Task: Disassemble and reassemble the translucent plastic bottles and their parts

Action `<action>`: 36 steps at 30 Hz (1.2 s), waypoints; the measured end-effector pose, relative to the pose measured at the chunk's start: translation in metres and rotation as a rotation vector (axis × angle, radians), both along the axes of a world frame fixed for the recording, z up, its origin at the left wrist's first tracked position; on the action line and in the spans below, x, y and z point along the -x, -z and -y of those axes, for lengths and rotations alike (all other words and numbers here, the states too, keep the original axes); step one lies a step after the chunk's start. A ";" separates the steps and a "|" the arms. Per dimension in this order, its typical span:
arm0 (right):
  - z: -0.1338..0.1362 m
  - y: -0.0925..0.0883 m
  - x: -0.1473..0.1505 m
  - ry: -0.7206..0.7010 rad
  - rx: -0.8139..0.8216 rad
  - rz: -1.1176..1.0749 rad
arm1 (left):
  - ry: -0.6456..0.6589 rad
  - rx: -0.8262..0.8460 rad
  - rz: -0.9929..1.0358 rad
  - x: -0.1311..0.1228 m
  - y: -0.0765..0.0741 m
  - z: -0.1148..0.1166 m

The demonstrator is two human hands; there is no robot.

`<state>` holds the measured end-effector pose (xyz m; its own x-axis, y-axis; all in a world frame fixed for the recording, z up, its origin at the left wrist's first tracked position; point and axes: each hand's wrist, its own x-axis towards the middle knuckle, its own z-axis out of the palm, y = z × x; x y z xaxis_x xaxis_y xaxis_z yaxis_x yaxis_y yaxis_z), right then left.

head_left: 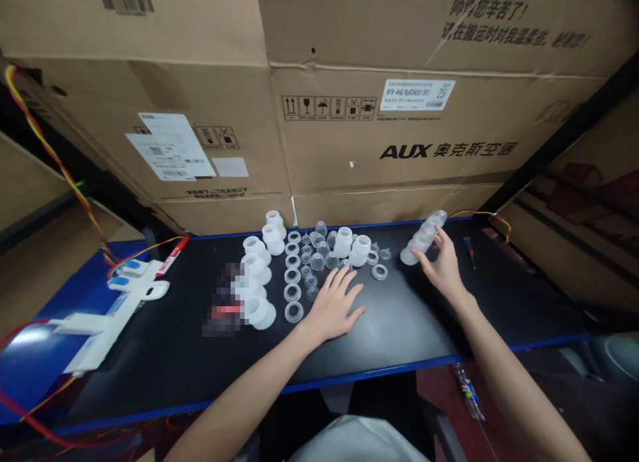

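Observation:
My right hand (442, 265) has its thumb and fingers around a translucent baby bottle (423, 238), which leans at a slant over the right part of the black tabletop. Fingers spread, my left hand (337, 305) rests on the table, its fingertips by the clear dome caps (317, 261) and partly covering what lies beneath. Just beyond those fingers stand two white bottle bodies (359, 250). Left of the hand runs a column of collar rings (292, 275), beside clear nipples (310, 280). More white bottle bodies (257, 269) form a line farther left.
A loose collar ring (379, 271) lies between my hands. Far right is a screwdriver (469, 251). Power strips (112, 315), cables and a red marker (173, 255) occupy the left end. Large cardboard boxes (329, 182) wall off the back. A blurred patch hides something near the left bottles.

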<state>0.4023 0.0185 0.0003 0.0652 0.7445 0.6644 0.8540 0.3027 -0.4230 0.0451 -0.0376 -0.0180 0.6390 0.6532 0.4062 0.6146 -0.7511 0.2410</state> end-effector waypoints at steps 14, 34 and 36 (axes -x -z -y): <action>-0.032 -0.032 0.077 -0.241 0.129 0.152 | -0.081 -0.103 0.024 0.002 -0.007 -0.008; -0.028 0.004 0.058 -0.113 0.486 0.140 | -0.175 -0.178 0.157 0.002 -0.009 -0.005; -0.026 0.003 0.061 -0.091 0.456 0.028 | -0.207 -0.179 0.247 0.000 -0.011 -0.002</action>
